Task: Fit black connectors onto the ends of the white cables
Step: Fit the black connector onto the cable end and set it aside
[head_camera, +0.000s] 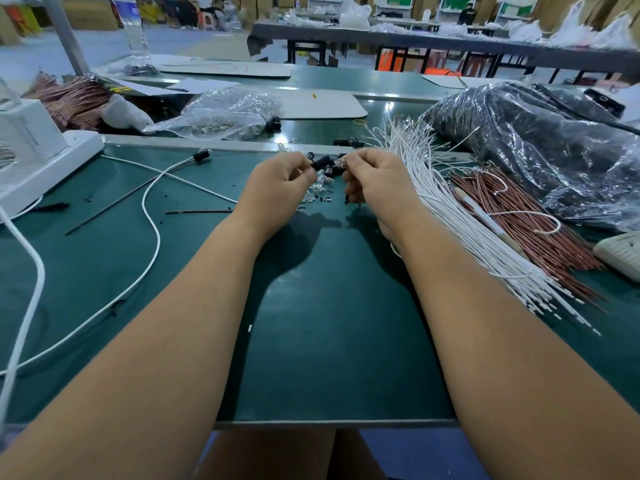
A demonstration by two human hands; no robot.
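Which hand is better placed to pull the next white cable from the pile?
Probably the right hand: the white cable bundle lies directly beside it, fanning along that forearm. The left hand pinches a black connector and sits farther from the bundle.

A single wide-angle view is taken from the person's head, facing forward and down over the green table (329,341), whose near edge runs across the bottom of the picture. Both forearms enter from the lower corners and meet close to the camera at the picture's middle, left hand (277,188) and right hand (377,185). Beyond the table, the upper part takes in distant workbenches (433,38).
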